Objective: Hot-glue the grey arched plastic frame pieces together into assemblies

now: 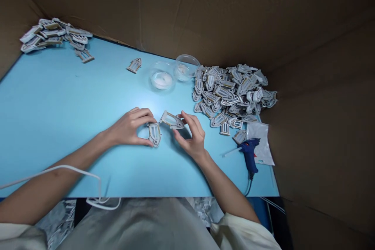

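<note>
The left hand [127, 127] and right hand [191, 136] hold one arched cutout [154, 134] each; a third cutout [134, 65] lies alone on the desk [58, 97], and two heaps [231, 93] hold too many to count. There are also two clear plastic tubs [162, 76], one glue gun [249, 154] and one plastic bag [259, 142].

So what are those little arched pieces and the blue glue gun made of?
The arched piece in the left hand, like the other arched piece in the right hand, looks like layered card or thin wood: matt grey-white face, tan edges, though it could be plastic. The glue gun looks like moulded plastic, with a smooth, slightly glossy blue shell.
</note>
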Available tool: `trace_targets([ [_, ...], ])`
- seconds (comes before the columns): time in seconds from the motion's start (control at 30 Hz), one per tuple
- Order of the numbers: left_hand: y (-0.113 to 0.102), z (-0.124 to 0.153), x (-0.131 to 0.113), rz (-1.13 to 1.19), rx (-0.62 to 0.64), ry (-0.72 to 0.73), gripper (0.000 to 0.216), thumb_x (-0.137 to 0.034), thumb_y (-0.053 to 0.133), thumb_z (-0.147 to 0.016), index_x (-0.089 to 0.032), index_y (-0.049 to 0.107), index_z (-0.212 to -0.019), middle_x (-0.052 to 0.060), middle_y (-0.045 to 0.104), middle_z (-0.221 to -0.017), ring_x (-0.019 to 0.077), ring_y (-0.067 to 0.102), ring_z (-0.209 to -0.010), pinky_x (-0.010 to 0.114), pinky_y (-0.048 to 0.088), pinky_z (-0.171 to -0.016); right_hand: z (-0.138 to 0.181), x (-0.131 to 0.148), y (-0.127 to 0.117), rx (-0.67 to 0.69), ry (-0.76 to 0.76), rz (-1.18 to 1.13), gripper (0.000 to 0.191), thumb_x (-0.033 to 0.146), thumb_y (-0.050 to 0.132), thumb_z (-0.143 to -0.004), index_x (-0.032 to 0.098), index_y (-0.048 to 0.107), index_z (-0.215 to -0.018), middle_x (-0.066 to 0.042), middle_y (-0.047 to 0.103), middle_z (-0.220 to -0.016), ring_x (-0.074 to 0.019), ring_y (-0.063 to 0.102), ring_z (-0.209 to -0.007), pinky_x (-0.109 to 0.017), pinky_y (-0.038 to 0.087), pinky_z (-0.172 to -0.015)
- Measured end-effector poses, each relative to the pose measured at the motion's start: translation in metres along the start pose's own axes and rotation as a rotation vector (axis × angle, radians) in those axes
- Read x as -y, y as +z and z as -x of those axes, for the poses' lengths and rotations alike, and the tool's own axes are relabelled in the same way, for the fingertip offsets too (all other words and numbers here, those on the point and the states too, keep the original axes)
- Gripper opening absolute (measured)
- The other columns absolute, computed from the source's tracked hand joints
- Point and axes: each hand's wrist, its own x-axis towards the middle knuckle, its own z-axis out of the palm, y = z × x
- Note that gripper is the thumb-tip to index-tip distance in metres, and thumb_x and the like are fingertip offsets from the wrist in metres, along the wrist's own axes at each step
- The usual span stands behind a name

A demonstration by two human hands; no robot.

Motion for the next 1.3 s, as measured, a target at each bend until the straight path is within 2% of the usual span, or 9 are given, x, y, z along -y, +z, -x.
trace_targets([
  [0.13,-0.005,0.001,0.005,-0.023,-0.086,0.038,0.062,-0.068,0.079,-0.089,-0.017,0.068,-0.122,0.01,0.077,-0.106,0.0218,0.072,-0.089,0.036,0.05,-0.082,0.003,0.004,-0.005,-0.108,-0.065,-0.032,0.073,0.022,0.073,-0.098,0.027,0.046,-0.166,-0.013,0.075,-0.118,-0.0267,0.073,-0.099,-0.039,0.067,-0.072],
  [0.2,-0.005,0.001,0.009,-0.044,-0.073,0.027,0.061,-0.068,0.078,-0.09,-0.017,0.068,-0.122,0.008,0.078,-0.103,0.0217,0.072,-0.087,0.036,0.051,-0.083,0.003,0.005,-0.006,-0.146,-0.089,-0.058,0.071,0.022,0.073,-0.098,0.026,0.048,-0.165,-0.014,0.076,-0.119,-0.0272,0.074,-0.1,-0.04,0.068,-0.073],
  [0.3,-0.002,0.0,0.011,-0.097,-0.012,0.003,0.06,-0.068,0.077,-0.091,-0.018,0.069,-0.122,0.01,0.078,-0.107,0.0255,0.073,-0.098,0.038,0.052,-0.087,0.004,0.006,-0.007,-0.176,-0.119,-0.088,0.065,0.021,0.071,-0.1,0.027,0.052,-0.162,-0.015,0.076,-0.121,-0.0284,0.076,-0.105,-0.043,0.069,-0.078],
  [0.53,0.002,0.0,0.009,-0.155,0.057,-0.028,0.061,-0.064,0.08,-0.09,-0.019,0.07,-0.131,0.012,0.072,-0.12,0.0291,0.068,-0.108,0.042,0.051,-0.091,0.006,0.008,-0.009,-0.133,-0.142,-0.072,0.052,0.023,0.063,-0.105,0.031,0.056,-0.155,-0.015,0.073,-0.127,-0.0284,0.075,-0.111,-0.044,0.068,-0.081],
  [0.63,0.001,0.001,0.009,-0.139,0.049,-0.015,0.071,-0.066,0.081,-0.088,-0.018,0.066,-0.138,0.014,0.071,-0.123,0.0307,0.067,-0.11,0.044,0.051,-0.093,0.007,0.008,-0.006,-0.093,-0.083,-0.102,0.041,0.019,0.061,-0.105,0.031,0.066,-0.144,-0.014,0.071,-0.132,-0.0267,0.074,-0.111,-0.041,0.066,-0.081],
  [0.83,0.0,0.0,0.01,-0.094,0.051,-0.042,0.062,-0.059,0.082,-0.09,-0.02,0.069,-0.136,0.011,0.073,-0.119,0.0288,0.068,-0.107,0.043,0.051,-0.094,0.01,0.0,0.0,0.113,0.199,0.048,0.017,0.028,0.066,-0.105,0.024,0.078,-0.116,-0.011,0.069,-0.117,-0.0208,0.068,-0.086,-0.04,0.06,-0.081],
  [1.03,0.001,0.0,0.01,-0.094,0.032,-0.033,0.057,-0.061,0.081,-0.09,-0.019,0.073,-0.127,0.01,0.072,-0.11,0.0269,0.067,-0.101,0.04,0.049,-0.088,0.007,-0.003,-0.006,0.437,0.228,0.183,0.016,0.03,0.065,-0.105,0.022,0.076,-0.114,-0.01,0.065,-0.111,-0.0243,0.065,-0.095,-0.041,0.054,-0.087],
  [1.17,0.002,-0.001,0.011,-0.095,0.047,-0.052,0.057,-0.062,0.082,-0.089,-0.018,0.073,-0.125,0.009,0.072,-0.109,0.0262,0.066,-0.101,0.04,0.048,-0.089,0.001,0.004,-0.006,0.568,0.214,0.26,0.035,0.029,0.059,-0.106,0.021,0.068,-0.14,-0.013,0.064,-0.118,-0.0262,0.063,-0.097,-0.042,0.051,-0.088],
  [1.3,0.006,-0.001,0.008,-0.13,0.034,-0.104,0.056,-0.065,0.082,-0.087,-0.019,0.073,-0.119,0.008,0.073,-0.106,0.0263,0.067,-0.1,0.04,0.048,-0.088,0.0,0.009,0.001,0.593,0.288,0.292,0.062,0.031,0.065,-0.097,0.014,0.055,-0.156,-0.014,0.065,-0.115,-0.0323,0.063,-0.105,-0.046,0.05,-0.091],
])
